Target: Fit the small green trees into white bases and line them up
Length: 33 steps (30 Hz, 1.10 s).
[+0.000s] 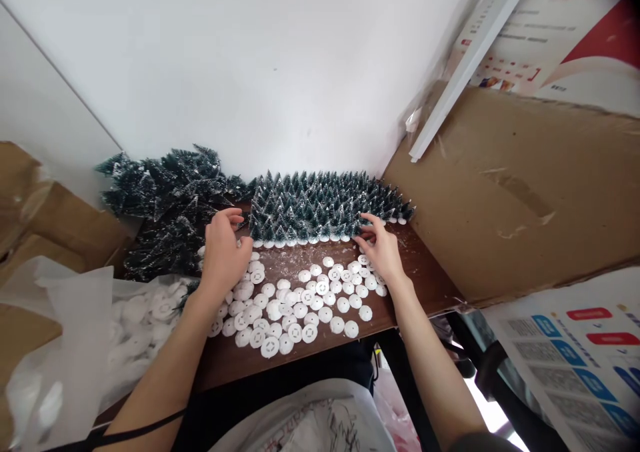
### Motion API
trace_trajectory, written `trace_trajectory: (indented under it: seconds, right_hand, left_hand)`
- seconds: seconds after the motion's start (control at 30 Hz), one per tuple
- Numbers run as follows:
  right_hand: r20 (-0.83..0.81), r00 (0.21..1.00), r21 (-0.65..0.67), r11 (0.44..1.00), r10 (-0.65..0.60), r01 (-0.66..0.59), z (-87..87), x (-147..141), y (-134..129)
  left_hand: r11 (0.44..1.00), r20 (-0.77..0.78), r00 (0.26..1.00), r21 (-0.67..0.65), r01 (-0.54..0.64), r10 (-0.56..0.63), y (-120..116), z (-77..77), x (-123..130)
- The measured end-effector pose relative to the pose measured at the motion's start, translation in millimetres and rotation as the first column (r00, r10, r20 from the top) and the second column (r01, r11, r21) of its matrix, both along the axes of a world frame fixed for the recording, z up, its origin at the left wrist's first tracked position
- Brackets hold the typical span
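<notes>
A block of miniature snow-tipped green trees [310,205] stands upright in tight rows on round white bases against the white wall. My left hand [224,249] is beside the block's left end, fingers bent and thumb apart, with nothing clearly held. At the right end of the front row, my right hand [381,247] has its thumb and fingers closed around a small tree, mostly hidden by the fingertips. Many loose white disc bases [300,311] are scattered on the brown table [280,260] between my forearms. A heap of loose trees [170,185] lies behind my left hand.
Left of the table, a clear plastic bag [145,319] holds more white bases, near cardboard boxes [65,219]. A large cardboard panel [520,185] borders the right side, with a white strip [470,65] leaning above it. White powder dusts the tabletop.
</notes>
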State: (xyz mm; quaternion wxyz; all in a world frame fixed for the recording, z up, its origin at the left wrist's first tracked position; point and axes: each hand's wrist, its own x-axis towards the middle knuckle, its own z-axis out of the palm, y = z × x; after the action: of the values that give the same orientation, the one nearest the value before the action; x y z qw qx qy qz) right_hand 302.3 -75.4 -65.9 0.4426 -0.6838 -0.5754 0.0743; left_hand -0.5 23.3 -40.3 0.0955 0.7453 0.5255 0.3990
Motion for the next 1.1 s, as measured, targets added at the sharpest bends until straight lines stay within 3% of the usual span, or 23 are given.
trace_trajectory:
  seconds: [0.27, 0.63, 0.87, 1.1]
  right_hand:
    - [-0.067, 0.998, 0.003, 1.000, -0.017, 0.018, -2.8, 1.1, 0.6]
    - [-0.008, 1.000, 0.007, 1.000, -0.020, 0.020, -2.9, 1.2, 1.1]
    - [0.009, 0.999, 0.025, 0.999, -0.046, 0.046, 0.0, -0.5, 0.0]
    - [-0.071, 0.995, 0.069, 0.995, -0.071, 0.076, 8.5, 0.2, -7.4]
  left_hand:
    - [0.994, -0.224, 0.975, -0.109, -0.026, 0.001, -0.7, -1.9, -3.9]
    - [0.989, -0.498, 0.867, -0.115, -0.088, 0.019, -8.3, 7.0, -8.8]
    - [0.994, -0.540, 0.841, -0.084, -0.073, 0.016, -7.9, 5.0, -9.1]
    - [0.995, -0.503, 0.864, -0.080, -0.061, 0.013, -6.8, 4.9, -10.4]
